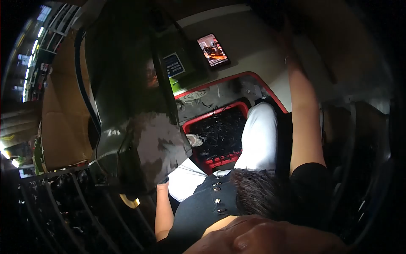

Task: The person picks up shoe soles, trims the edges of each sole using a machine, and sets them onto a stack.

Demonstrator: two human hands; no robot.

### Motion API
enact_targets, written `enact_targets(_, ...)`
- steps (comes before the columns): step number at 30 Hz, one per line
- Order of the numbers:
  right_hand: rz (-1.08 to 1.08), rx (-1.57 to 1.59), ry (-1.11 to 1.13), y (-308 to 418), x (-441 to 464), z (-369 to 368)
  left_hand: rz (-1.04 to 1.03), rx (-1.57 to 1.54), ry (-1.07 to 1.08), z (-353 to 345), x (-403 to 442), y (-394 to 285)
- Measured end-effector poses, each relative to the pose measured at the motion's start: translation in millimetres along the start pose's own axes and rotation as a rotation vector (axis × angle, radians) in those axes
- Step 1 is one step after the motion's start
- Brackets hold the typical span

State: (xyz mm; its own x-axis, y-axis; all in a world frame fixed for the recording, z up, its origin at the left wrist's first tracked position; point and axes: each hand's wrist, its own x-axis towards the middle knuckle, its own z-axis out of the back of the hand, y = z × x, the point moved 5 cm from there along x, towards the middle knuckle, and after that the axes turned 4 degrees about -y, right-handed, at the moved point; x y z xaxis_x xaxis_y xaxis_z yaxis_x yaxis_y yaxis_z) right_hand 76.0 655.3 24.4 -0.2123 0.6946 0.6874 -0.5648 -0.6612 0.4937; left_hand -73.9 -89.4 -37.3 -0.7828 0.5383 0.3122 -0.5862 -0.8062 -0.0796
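Observation:
My right arm reaches forward over the pale tabletop. At its end my right hand is in deep shadow, so its fingers and anything in them cannot be made out. My left forearm points forward beside my white-trousered leg. The left hand is hidden behind a large dark green machine housing, and whether it holds anything does not show. A smartphone with a lit picture on its screen lies on the tabletop, between the machine and my right hand.
Below the red-edged table cutout, a red crate of thin black pieces stands between my legs. A cardboard box and a dark cable are at the left. Dark slatted racks flank me.

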Motion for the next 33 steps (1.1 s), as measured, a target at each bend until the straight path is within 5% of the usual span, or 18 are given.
enact_targets(6,0.22,0.076,-0.141,12,2,-7,0.062,-0.127,-0.04,-1,19,-9)
enact_targets(16,0.105,-0.014,-0.034,34,-5,-6,0.009,-0.144,-0.001,12,26,-36)
enact_targets(21,0.343,0.284,-0.097,79,-48,63,-0.061,-0.554,0.341,74,47,-143)
enact_targets(24,0.447,0.253,-0.046,69,-83,96,-0.553,-1.059,0.468,152,60,-208)
enact_targets(26,0.227,0.129,0.042,62,-123,129,-0.676,-1.313,0.521,207,74,-219)
enact_targets(30,0.012,-0.008,0.144,68,-162,190,-0.635,-1.82,0.525,299,76,-234)
enact_targets(33,0.277,-0.078,0.103,81,-158,219,-0.408,-1.918,0.681,348,51,-235)
